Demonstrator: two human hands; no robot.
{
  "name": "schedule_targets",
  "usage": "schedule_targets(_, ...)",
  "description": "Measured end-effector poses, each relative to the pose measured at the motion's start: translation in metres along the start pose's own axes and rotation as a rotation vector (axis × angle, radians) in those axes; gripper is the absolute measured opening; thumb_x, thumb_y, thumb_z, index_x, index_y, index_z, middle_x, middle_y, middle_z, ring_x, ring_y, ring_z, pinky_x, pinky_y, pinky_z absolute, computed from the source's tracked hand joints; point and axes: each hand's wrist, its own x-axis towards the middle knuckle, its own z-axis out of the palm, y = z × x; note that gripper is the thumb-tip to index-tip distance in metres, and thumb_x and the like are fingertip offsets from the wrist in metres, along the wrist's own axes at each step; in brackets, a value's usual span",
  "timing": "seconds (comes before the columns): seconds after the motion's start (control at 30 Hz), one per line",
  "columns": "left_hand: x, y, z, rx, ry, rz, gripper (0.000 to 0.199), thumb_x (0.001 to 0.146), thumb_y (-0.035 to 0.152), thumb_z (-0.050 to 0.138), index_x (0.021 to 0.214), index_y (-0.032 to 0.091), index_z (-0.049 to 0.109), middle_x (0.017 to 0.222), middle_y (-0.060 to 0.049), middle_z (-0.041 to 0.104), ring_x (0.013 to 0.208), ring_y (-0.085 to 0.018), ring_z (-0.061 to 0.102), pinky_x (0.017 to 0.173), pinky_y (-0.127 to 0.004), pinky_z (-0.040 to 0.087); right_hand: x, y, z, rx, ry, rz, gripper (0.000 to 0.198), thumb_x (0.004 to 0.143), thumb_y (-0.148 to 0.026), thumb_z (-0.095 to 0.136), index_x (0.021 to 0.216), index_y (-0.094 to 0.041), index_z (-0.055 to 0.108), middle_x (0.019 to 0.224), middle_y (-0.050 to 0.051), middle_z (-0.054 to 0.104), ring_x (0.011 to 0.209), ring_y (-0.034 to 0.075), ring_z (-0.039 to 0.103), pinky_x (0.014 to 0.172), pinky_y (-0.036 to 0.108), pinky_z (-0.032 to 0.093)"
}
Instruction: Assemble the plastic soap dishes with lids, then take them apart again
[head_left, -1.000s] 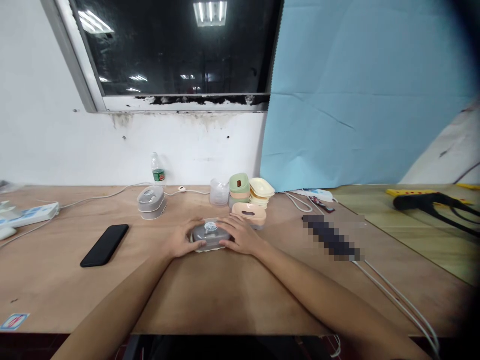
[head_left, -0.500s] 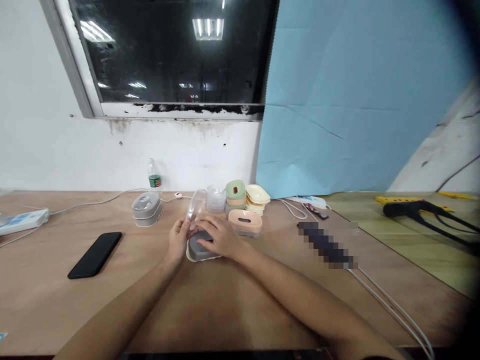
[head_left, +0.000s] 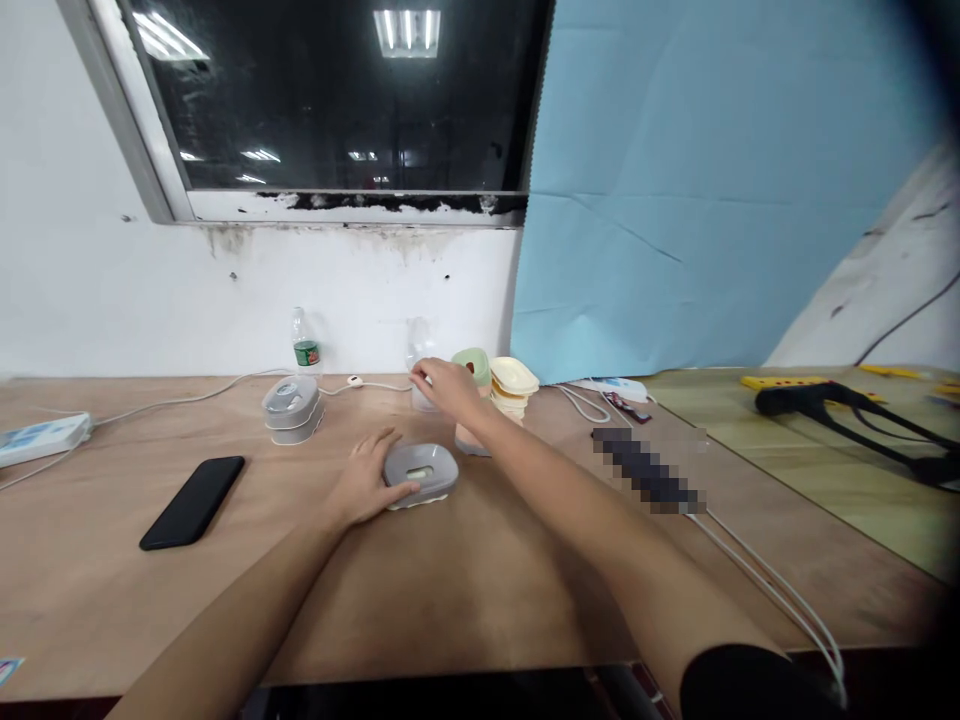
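Note:
My left hand point(head_left: 367, 478) is open, its fingers stretched out and its thumb at the edge of a grey oval plastic box point(head_left: 442, 470) with a slot in its top. A cream rim shows under the box. Farther back, my right hand point(head_left: 450, 390) is pinched on a clear plastic cover point(head_left: 420, 340), which looks blurred and stands tilted over the clear covers point(head_left: 424, 402) behind the fingers. Partly hidden by my right hand and forearm are a green box point(head_left: 471, 358) and a peach box point(head_left: 469, 440).
Cream lids point(head_left: 514, 375) are stacked by the wall. A second grey box point(head_left: 292, 408) stands at left, with a bottle point(head_left: 305, 342) behind it. A black phone point(head_left: 193, 503) lies near my left arm. Power strips point(head_left: 45, 440) and white cables edge the table point(head_left: 465, 580).
The clear cover has left my left hand and moved back and right in my right hand. My left hand has opened beside the grey box, whose slotted top now shows.

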Motion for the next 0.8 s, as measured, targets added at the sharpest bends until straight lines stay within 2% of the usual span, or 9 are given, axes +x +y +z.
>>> schedule_targets(0.1,0.001,-0.004,0.001,0.035,-0.11,0.006,0.082,0.071,0.064,0.064,0.138,0.021,0.041,0.144,-0.013,0.042,0.131,-0.035,0.039,0.107,-0.051,0.031,0.018,0.025,0.005,-0.073,-0.105,0.083,0.024,0.094,-0.035,0.046,0.106,-0.022,0.063,0.102,0.006,0.07,0.096,0.02,0.062,0.077,0.028,0.043)
schedule_targets(0.2,0.001,-0.007,0.002,0.017,-0.174,0.057,0.087,0.068,0.064,0.067,0.138,0.022,0.04,0.141,-0.012,0.046,0.128,-0.035,0.043,0.106,-0.05,0.033,0.026,0.038,0.012,-0.099,-0.153,0.158,0.03,0.092,-0.037,0.049,0.115,-0.022,0.061,0.105,0.007,0.07,0.099,0.022,0.062,0.079,0.03,0.044)
schedule_targets(0.37,-0.001,-0.008,0.0,-0.041,-0.221,0.113,0.095,0.061,0.063,0.073,0.14,0.024,0.038,0.141,-0.013,0.046,0.126,-0.035,0.046,0.105,-0.051,0.035,0.035,0.044,0.011,-0.094,-0.136,0.26,0.031,0.09,-0.038,0.05,0.114,-0.023,0.063,0.099,0.005,0.072,0.097,0.023,0.064,0.078,0.031,0.046)
schedule_targets(0.47,-0.001,-0.006,-0.002,-0.068,-0.242,0.1,0.097,0.061,0.062,0.074,0.142,0.024,0.036,0.141,-0.013,0.046,0.126,-0.035,0.046,0.104,-0.051,0.036,0.027,0.042,0.006,-0.032,-0.084,0.256,0.028,0.09,-0.037,0.049,0.109,-0.023,0.065,0.094,0.003,0.073,0.091,0.021,0.064,0.077,0.029,0.046)
schedule_targets(0.6,-0.002,0.0,-0.005,-0.08,-0.242,0.089,0.102,0.057,0.06,0.078,0.142,0.023,0.035,0.14,-0.012,0.047,0.126,-0.034,0.046,0.105,-0.049,0.037,-0.02,0.029,0.005,0.157,0.106,0.116,0.032,0.093,-0.039,0.043,0.108,-0.021,0.065,0.095,0.004,0.071,0.08,0.017,0.064,0.079,0.029,0.047)
schedule_targets(0.67,-0.002,0.002,-0.005,-0.105,-0.186,0.061,0.097,0.06,0.058,0.077,0.141,0.023,0.037,0.139,-0.011,0.048,0.124,-0.034,0.047,0.104,-0.05,0.038,-0.057,0.022,0.008,0.248,0.113,-0.013,0.035,0.091,-0.042,0.045,0.11,-0.019,0.064,0.095,0.006,0.071,0.076,0.016,0.064,0.075,0.029,0.049)
schedule_targets(0.73,-0.002,0.002,-0.004,-0.146,-0.103,0.015,0.092,0.063,0.056,0.075,0.14,0.022,0.037,0.137,-0.012,0.05,0.123,-0.035,0.048,0.103,-0.05,0.04,-0.093,0.016,0.011,0.291,0.071,-0.154,0.039,0.088,-0.046,0.051,0.117,-0.02,0.061,0.104,0.007,0.069,0.084,0.018,0.065,0.078,0.03,0.051)
schedule_targets(0.8,-0.002,0.001,-0.002,-0.185,-0.035,-0.03,0.09,0.066,0.054,0.074,0.141,0.021,0.036,0.138,-0.013,0.049,0.124,-0.036,0.047,0.103,-0.051,0.04,-0.118,0.012,0.012,0.272,0.05,-0.237,0.049,0.084,-0.049,0.057,0.124,-0.021,0.056,0.119,0.01,0.063,0.103,0.022,0.062,0.087,0.035,0.051)
